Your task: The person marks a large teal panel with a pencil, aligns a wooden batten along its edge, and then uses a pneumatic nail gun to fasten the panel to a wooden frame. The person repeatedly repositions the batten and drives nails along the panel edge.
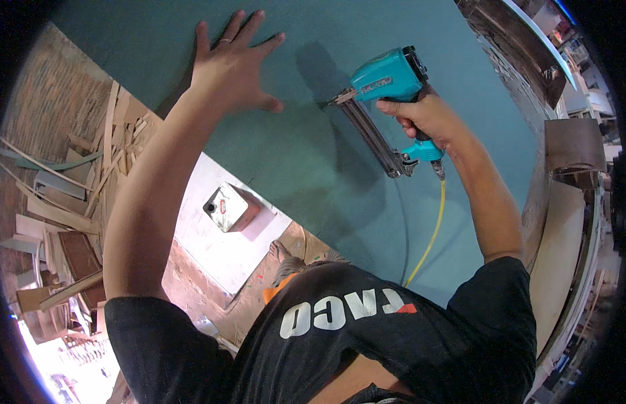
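One teal nail gun [388, 75]; two hands [233, 67], one on the nail gun; one yellow hose [431, 236] below it; one tin [226, 206] to its lower left.

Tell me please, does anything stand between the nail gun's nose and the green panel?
Nothing visible stands there. The right hand holds the nail gun; the left hand is left of its nose. Whether it touches the green panel is unclear.

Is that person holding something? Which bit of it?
The right grip holds a teal nail gun by its handle; the left grip, spread over the green board, holds nothing.
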The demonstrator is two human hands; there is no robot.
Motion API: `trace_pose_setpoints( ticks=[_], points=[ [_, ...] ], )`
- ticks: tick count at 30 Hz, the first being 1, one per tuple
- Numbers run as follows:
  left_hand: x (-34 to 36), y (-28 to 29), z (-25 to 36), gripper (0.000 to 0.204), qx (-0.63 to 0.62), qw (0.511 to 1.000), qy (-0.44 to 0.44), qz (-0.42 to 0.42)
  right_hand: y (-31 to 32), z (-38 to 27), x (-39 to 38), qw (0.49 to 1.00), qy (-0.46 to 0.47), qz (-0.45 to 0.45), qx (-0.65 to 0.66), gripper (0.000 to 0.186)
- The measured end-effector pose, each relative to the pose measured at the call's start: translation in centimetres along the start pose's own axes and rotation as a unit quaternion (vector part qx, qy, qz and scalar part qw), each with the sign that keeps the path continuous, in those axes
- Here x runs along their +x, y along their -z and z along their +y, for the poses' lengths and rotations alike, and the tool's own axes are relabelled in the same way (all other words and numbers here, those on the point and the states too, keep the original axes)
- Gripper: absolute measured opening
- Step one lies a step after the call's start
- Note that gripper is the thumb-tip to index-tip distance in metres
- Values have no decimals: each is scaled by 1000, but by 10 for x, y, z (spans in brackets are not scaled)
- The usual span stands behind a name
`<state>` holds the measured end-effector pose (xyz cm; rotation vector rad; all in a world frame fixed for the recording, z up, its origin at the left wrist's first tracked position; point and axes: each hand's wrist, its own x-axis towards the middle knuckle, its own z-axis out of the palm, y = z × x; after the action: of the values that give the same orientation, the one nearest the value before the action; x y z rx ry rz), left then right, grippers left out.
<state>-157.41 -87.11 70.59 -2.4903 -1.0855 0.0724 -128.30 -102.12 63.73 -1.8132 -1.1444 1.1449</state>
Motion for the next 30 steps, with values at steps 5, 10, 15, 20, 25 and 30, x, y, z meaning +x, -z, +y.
trace_pose_setpoints(
  ticks=[5, 10, 15, 20, 25, 30],
  points=[
    [11, -19, -5, 124, 5, 1000, 9, 29, 52, 18, 32, 995, 51, 44, 72, 33],
    [11, -10, 0, 127, 20, 1000, 13, 8, 76, 20, 60, 996, 51, 32, 61, 32],
    [7, -1, 3, 126, 26, 999, 17, -10, 77, 18, 72, 995, 91, 9, 29, 34],
    [5, 7, 10, 131, 36, 998, 25, -37, 79, 15, 70, 996, 90, 28, -3, 37],
    [3, -3, 3, 125, 32, 999, 17, -8, 81, 18, 68, 996, 93, 8, 18, 36],
    [18, -1, 4, 122, 29, 1000, -3, -4, 90, 34, 76, 997, 75, 14, 13, 36]
  ],
)
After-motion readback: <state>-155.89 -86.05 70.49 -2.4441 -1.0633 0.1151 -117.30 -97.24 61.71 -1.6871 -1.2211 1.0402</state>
